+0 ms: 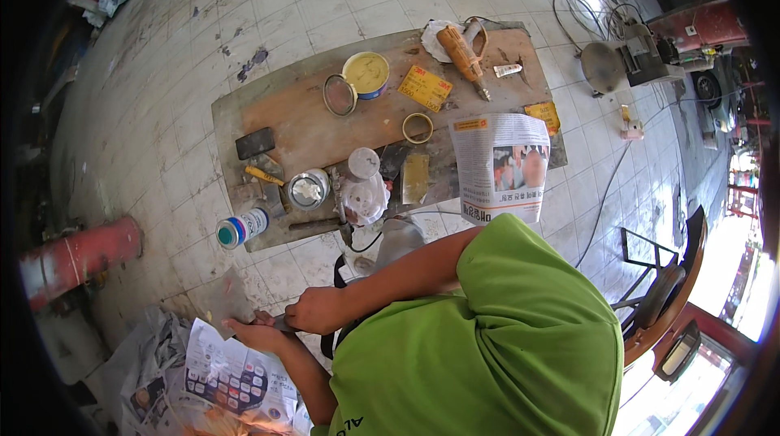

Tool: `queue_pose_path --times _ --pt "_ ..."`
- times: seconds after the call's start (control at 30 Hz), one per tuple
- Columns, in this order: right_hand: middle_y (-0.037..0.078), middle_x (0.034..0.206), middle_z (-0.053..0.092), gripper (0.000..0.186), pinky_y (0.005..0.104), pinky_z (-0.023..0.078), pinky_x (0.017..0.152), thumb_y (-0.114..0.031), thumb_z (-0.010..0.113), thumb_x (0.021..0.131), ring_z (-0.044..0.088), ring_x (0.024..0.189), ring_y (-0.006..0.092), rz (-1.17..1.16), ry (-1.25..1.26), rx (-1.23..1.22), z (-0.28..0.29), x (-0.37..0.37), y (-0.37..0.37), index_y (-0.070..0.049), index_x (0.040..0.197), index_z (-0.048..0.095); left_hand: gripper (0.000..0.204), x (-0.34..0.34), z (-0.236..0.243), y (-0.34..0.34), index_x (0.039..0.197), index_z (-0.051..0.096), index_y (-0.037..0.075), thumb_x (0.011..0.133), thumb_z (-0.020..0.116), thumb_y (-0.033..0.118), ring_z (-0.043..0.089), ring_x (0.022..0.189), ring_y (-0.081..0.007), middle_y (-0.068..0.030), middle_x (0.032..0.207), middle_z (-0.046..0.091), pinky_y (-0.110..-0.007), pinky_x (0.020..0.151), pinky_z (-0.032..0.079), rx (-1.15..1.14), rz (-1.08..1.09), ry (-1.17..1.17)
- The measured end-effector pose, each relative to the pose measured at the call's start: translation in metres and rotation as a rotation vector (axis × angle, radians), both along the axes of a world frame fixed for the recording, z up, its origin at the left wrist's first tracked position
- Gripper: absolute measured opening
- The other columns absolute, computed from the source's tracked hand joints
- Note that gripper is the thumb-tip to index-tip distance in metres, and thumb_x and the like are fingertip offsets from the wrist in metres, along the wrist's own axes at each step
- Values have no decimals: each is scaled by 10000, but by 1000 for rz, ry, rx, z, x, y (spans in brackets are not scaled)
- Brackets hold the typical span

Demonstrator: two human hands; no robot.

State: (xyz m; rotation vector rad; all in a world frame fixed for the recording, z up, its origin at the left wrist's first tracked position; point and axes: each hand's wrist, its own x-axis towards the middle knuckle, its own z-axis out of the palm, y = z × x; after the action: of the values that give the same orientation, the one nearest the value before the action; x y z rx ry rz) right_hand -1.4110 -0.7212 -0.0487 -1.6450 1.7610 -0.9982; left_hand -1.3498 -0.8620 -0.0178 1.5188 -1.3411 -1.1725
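Note:
My two hands are close together at the lower left, over a pile of paper and plastic. My left hand [258,334] is closed at the edge of a flat greyish plate [231,299], whose exact kind I cannot make out. My right hand [318,311] is a fist just beside it, wrapped round the dark grey end of a tool [283,324]; the rest of that tool is hidden between the hands. Nearest to them on the low board are a white can with a teal lid [242,228], lying tilted, and an open can [309,189] of whitish material.
The wooden board [284,123] carries an open tin of yellow paste [366,73], its lid [340,95], a tape roll [418,128], sandpaper packs [425,87], an orange power tool [461,56], a phone [255,143] and newspaper [502,164]. A red cylinder [85,257] lies left; a chair [666,281] stands right.

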Motion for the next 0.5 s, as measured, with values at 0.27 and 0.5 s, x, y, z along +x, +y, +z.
queue_pose_path --times 0.27,0.5 --pt "72 976 776 213 438 572 774 -301 691 931 737 890 287 -440 -557 -77 -21 -138 120 -141 1042 780 664 -4 7 -91 796 561 11 1040 496 625 374 441 -120 -33 571 440 -288 398 249 -140 -154 -181" --pt "146 923 765 297 383 602 648 -345 688 916 756 777 285 -2111 -487 345 -202 -386 455 -136 1126 713 629 26 -49 -64 975 631 -62 1005 612 566 382 430 -127 -54 568 460 -301 397 291 -28 -232 -483"
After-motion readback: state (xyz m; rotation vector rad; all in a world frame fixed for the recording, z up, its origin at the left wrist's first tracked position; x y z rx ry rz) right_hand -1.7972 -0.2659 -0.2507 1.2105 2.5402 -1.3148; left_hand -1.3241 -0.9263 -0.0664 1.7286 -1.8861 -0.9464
